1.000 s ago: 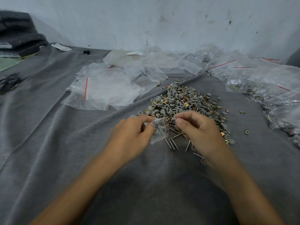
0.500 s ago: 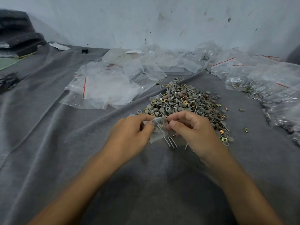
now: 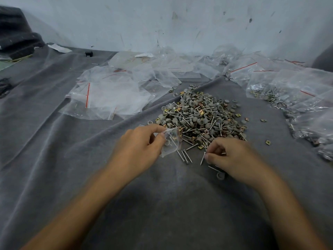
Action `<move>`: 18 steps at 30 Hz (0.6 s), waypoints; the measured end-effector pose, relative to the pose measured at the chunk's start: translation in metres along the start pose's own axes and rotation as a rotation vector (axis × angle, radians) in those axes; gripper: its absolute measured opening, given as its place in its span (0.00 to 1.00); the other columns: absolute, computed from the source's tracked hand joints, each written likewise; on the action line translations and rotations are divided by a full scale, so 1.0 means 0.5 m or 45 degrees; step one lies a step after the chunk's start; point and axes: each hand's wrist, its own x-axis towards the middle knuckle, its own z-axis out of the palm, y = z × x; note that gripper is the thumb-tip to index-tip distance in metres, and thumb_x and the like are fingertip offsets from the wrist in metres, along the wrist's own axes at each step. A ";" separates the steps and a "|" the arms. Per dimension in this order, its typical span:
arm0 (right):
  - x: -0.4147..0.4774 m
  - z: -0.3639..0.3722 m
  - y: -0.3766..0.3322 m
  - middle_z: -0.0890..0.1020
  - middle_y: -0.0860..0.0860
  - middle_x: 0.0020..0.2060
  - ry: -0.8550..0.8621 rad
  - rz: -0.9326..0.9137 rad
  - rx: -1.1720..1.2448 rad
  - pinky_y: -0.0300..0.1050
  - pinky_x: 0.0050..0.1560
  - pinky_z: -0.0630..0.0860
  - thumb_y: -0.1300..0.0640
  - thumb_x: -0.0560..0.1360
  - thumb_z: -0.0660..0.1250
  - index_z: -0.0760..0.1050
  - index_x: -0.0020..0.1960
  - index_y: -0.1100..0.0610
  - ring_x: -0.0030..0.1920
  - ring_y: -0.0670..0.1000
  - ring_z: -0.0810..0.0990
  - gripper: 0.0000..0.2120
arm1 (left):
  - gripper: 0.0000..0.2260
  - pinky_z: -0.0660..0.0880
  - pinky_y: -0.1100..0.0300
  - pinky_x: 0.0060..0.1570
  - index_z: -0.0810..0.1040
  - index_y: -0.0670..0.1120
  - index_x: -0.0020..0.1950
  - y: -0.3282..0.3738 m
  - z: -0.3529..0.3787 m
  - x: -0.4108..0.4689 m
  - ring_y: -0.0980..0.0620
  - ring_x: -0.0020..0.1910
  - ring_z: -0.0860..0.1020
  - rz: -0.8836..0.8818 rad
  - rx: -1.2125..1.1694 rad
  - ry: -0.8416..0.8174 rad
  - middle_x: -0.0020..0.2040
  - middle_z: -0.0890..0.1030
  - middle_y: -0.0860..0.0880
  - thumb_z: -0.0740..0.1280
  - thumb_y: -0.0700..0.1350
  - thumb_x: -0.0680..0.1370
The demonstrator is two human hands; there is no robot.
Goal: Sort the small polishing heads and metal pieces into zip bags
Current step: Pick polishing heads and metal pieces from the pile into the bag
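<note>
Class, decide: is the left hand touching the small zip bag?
Touching. The head view shows the left hand pinching the small zip bag at its top edge.

Both bare forearms reach forward from below, wrists low, with the hands near each other but apart. The left hand [image 3: 138, 147] lies back-up, its thumb and forefinger pinching the top edge of a small zip bag [image 3: 171, 141]. The right hand [image 3: 236, 157] sits knuckles-up with its fingers curled in, thumb and fingertips nipping a thin pin [image 3: 203, 158].
</note>
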 end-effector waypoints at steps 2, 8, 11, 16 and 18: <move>-0.001 -0.002 -0.003 0.81 0.43 0.39 -0.035 0.004 -0.096 0.47 0.45 0.76 0.46 0.73 0.75 0.79 0.42 0.46 0.42 0.41 0.78 0.07 | 0.12 0.81 0.49 0.43 0.83 0.60 0.56 0.002 -0.001 -0.001 0.60 0.36 0.82 0.006 0.006 -0.001 0.34 0.83 0.62 0.60 0.55 0.81; -0.001 0.003 -0.003 0.81 0.44 0.36 -0.021 -0.047 -0.038 0.47 0.42 0.76 0.47 0.73 0.76 0.79 0.40 0.46 0.39 0.41 0.79 0.08 | 0.11 0.80 0.49 0.43 0.83 0.60 0.57 0.002 0.000 0.000 0.60 0.36 0.81 0.013 0.027 0.009 0.34 0.82 0.62 0.61 0.53 0.82; 0.001 0.009 -0.014 0.83 0.42 0.37 0.067 -0.131 0.250 0.44 0.37 0.77 0.48 0.74 0.75 0.79 0.43 0.45 0.37 0.43 0.80 0.05 | 0.11 0.80 0.50 0.45 0.83 0.60 0.57 0.001 0.000 0.001 0.60 0.36 0.81 0.011 0.026 0.011 0.34 0.82 0.62 0.62 0.52 0.82; 0.011 0.037 -0.052 0.83 0.46 0.37 0.103 -0.229 0.532 0.37 0.34 0.75 0.51 0.75 0.75 0.80 0.45 0.45 0.35 0.46 0.80 0.04 | 0.11 0.80 0.50 0.45 0.83 0.59 0.59 -0.002 0.001 0.001 0.58 0.39 0.81 0.024 0.036 0.009 0.36 0.83 0.59 0.61 0.52 0.83; 0.015 0.050 -0.065 0.84 0.47 0.37 0.095 -0.226 0.580 0.35 0.35 0.74 0.53 0.75 0.75 0.80 0.44 0.46 0.35 0.45 0.80 0.04 | 0.11 0.79 0.49 0.45 0.83 0.59 0.59 -0.004 0.001 0.002 0.57 0.40 0.82 0.031 0.039 0.023 0.37 0.84 0.58 0.61 0.52 0.83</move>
